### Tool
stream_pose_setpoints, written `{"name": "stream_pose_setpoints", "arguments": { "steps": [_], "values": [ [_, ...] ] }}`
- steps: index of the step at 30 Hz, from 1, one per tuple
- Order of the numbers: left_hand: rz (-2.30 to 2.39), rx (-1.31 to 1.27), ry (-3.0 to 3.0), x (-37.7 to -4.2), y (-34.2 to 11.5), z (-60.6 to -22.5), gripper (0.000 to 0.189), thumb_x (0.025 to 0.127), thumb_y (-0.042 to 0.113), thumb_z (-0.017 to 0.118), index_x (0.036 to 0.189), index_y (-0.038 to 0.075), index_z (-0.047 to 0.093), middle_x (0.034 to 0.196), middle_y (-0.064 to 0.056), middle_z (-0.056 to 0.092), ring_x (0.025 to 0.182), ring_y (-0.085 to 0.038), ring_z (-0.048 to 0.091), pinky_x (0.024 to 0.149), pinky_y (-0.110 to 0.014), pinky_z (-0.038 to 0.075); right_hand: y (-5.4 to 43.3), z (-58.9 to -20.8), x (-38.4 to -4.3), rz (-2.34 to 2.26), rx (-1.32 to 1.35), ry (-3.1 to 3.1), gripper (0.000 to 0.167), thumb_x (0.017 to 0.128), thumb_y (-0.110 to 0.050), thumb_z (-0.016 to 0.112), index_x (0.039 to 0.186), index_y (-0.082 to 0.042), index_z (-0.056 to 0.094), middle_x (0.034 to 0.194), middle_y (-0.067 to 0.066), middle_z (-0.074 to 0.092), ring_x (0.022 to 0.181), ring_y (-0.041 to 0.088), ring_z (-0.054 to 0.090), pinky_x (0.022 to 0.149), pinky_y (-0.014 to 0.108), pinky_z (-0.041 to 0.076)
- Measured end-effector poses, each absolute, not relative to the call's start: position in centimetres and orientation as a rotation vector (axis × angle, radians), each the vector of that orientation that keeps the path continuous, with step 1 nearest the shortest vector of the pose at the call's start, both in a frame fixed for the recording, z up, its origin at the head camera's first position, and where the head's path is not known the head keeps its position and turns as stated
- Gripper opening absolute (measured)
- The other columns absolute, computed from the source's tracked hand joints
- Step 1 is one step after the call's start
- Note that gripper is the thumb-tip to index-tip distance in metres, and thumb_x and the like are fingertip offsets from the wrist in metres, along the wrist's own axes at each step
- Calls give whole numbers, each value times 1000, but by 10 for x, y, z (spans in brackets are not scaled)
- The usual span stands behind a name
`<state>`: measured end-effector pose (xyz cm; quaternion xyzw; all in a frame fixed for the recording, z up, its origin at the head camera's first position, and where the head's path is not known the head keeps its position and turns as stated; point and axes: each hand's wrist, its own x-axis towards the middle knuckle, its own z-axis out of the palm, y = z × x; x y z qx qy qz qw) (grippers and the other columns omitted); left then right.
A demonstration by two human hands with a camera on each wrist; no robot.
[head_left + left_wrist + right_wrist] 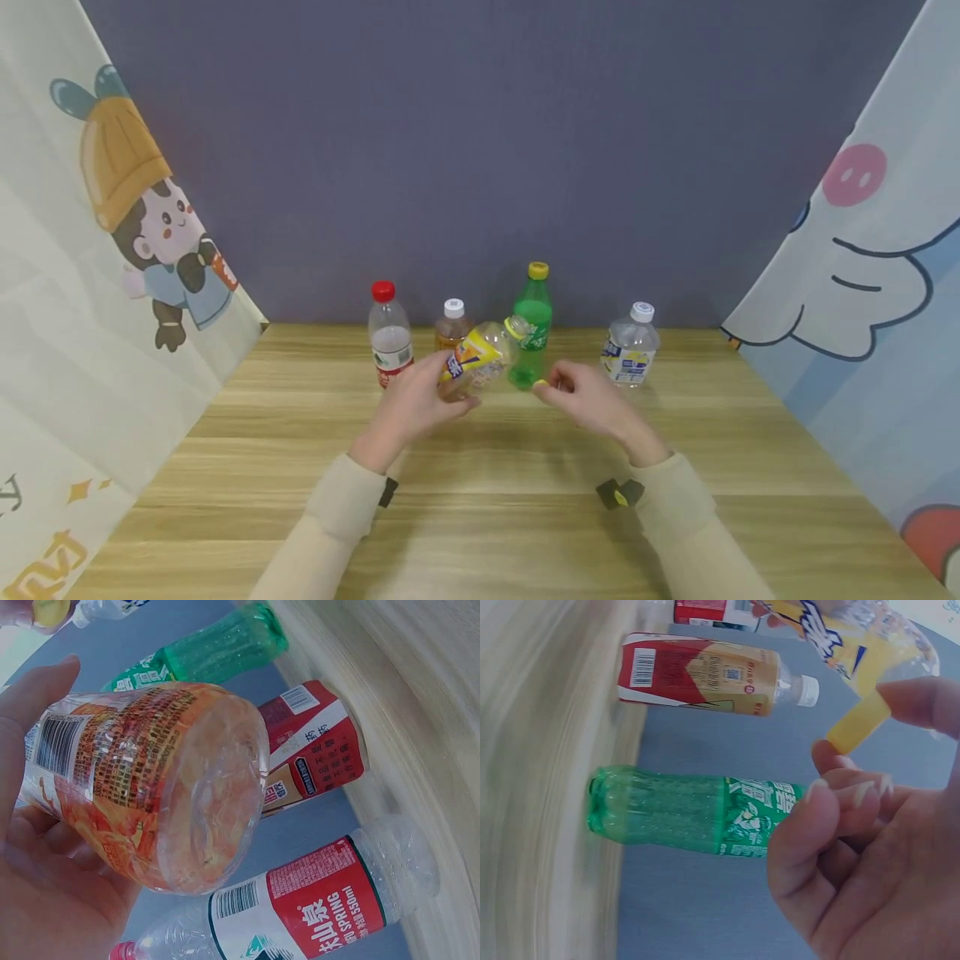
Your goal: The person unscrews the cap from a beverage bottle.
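In the head view my left hand (408,400) grips a clear plastic drink bottle (480,358) with a yellow and orange label. The bottle leans over, its uncapped mouth pointing up and to the right. The left wrist view shows its base (221,799) toward the camera, thumb and fingers around the label. My right hand (588,400) is a little to the right of that mouth. Between its thumb and index finger it pinches a yellow bottle cap (859,724), seen edge-on in the right wrist view. The other fingers are curled.
Behind the hands on the wooden table (495,533) stand a red-capped water bottle (390,337), a white-capped bottle with a red and tan label (705,673), a yellow-capped green bottle (531,317) and a squat clear bottle (632,346). A grey-blue wall (480,150) rises behind.
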<state>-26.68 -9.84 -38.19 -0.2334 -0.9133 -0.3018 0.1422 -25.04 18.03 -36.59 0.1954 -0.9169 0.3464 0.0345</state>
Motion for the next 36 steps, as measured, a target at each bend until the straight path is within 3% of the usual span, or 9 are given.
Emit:
{"name": "stream_pose_setpoints", "arguments": {
  "steps": [14, 28, 36],
  "values": [
    [-1042, -618, -2605, -264, -94, -386, 64, 76, 41, 89, 128, 17, 63, 121, 0, 68, 107, -17, 64, 91, -41, 54, 176, -381, -248, 863, 617, -2932, 24, 94, -36, 66, 83, -15, 60, 70, -3, 54, 62, 14, 49, 56, 32, 43],
    [-1065, -588, -2649, -263, -93, -392, 67, 76, 39, 90, 126, 8, 58, 113, -3, 62, 99, -19, 61, 88, -42, 54, 176, -387, -244, 818, 592, -3034, 26, 91, -37, 67, 87, -12, 60, 72, -1, 57, 64, 16, 53, 57, 33, 46],
    [-1222, -551, -2662, -270, -98, -393, 69, 73, 30, 93, 128, 9, 57, 120, -4, 64, 110, -23, 62, 97, -45, 51, 178, -390, -245, 727, 607, -3057, 22, 91, -33, 68, 85, -14, 60, 68, -2, 56, 61, 14, 53, 55, 33, 46]
  ]
}}
